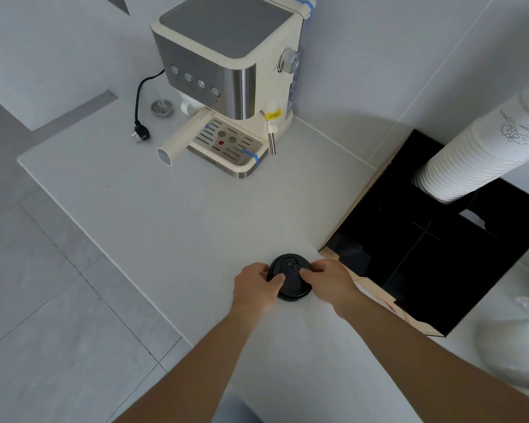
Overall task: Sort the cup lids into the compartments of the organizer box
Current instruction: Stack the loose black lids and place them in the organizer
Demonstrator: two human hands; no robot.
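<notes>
A small stack of black cup lids [290, 270] rests on the white counter near its front edge. My left hand [254, 286] grips the stack's left side, thumb on top. My right hand [327, 277] grips the right side, with fingers pressed on the top lid. To the right stands the black organizer box [440, 254], divided into several compartments that look dark inside. A tall stack of white paper cups [477, 160] leans out of its far compartment.
A cream and steel espresso machine [229, 77] stands at the back, with its portafilter handle [180, 141] pointing forward-left. A black plug and cord [139, 129] and a small metal filter basket [161, 107] lie to its left. A clear plastic bag [513, 340] lies at the right edge.
</notes>
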